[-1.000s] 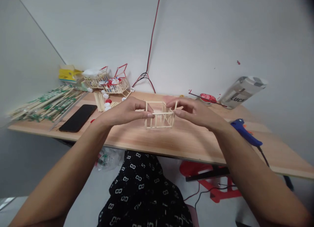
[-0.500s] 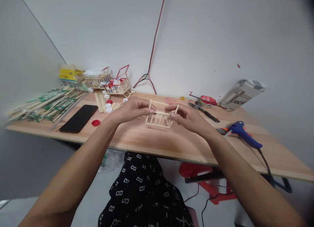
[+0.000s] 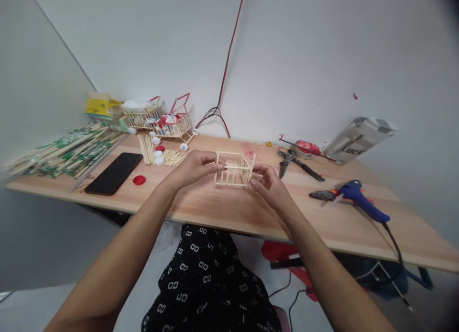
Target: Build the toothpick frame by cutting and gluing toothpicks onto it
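A small box-shaped frame [image 3: 234, 168] of pale wooden sticks is between my hands at the middle of the table. My left hand [image 3: 195, 169] grips its left end, with the thumb along the front and the fingers behind. At the right end, the curled fingers and thumb of my right hand [image 3: 268, 184] close on the corner by an upright stick. Part of the right fingertips is hidden behind the frame. A bundle of short sticks [image 3: 174, 158] lies left of my left hand.
Toy stick carts [image 3: 174, 126] stand at the back left, near bottle caps [image 3: 158, 160], a phone [image 3: 114, 173] and bagged sticks [image 3: 77, 150]. To the right lie a glue gun [image 3: 362, 200], pliers [image 3: 322, 194], cutters [image 3: 296, 162] and a paint dish [image 3: 307, 148].
My right hand has shifted lower and its fingers now sit at the frame's right end rather than over the top. The frame has turned slightly, and the view has moved a little.
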A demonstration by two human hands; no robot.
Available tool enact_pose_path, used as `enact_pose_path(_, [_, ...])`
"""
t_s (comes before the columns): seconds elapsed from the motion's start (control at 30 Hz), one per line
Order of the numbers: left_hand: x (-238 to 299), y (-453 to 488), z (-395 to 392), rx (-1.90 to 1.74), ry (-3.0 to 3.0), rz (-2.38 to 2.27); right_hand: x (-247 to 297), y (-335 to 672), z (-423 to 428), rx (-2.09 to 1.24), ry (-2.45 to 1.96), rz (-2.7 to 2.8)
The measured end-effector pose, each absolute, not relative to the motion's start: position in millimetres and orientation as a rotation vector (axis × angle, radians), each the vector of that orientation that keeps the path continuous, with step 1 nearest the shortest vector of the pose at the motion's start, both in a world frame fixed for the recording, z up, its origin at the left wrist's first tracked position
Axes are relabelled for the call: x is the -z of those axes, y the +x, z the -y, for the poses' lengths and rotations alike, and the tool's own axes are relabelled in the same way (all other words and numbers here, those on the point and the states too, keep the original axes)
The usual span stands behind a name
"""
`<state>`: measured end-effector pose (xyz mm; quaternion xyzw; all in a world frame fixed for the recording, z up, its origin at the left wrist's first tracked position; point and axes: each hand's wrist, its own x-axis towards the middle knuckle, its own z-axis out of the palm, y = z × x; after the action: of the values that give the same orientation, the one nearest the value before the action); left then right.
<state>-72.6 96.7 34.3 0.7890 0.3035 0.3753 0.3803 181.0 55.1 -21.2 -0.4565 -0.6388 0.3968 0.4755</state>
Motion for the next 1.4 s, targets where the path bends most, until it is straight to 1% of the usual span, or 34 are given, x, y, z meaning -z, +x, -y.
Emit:
enact_pose_path(0.13, [-35, -72, -98, -0.949, 2.101, -0.784, 16, 180, -66, -0.918, -1.110, 1.668])
enact_pose_path(0.27, [-33, -73, -101, -0.972, 2.163, -0.754, 5, 179, -75, -0.969, -1.093, 1.814])
enact_pose_path(0.43, [-19, -76, -111, -1.061, 2.193, -0.758, -2, 174, -82, -1.005, -1.176, 1.871])
enact_pose_path(0.5, [-12, -77, -116, -1.075, 2.167, -0.765, -3, 174, -85, -0.899, -1.233, 1.957])
enact_pose_path(0.63, [-1, -78, -123, -1.067, 2.104, -0.751, -6, 176, -89, -0.578, -1.341, 2.092])
enact_pose_path(0.8, [7, -77, -124, -1.107, 2.073, -0.738, -18, 181, -86, -0.322, -1.280, 2.096])
enact_pose_path(1.0, [13, -73, -126, -1.156, 2.035, -0.732, -35, 175, -87, -0.381, -1.295, 2.238])
enact_pose_path(1.23, [13, -70, -124, -1.191, 1.966, -0.747, -50, 178, -86, -0.293, -1.305, 2.220])
enact_pose_path(1.4, [10, -68, -121, -1.204, 1.959, -0.713, -56, 172, -83, -0.410, -1.363, 2.309])
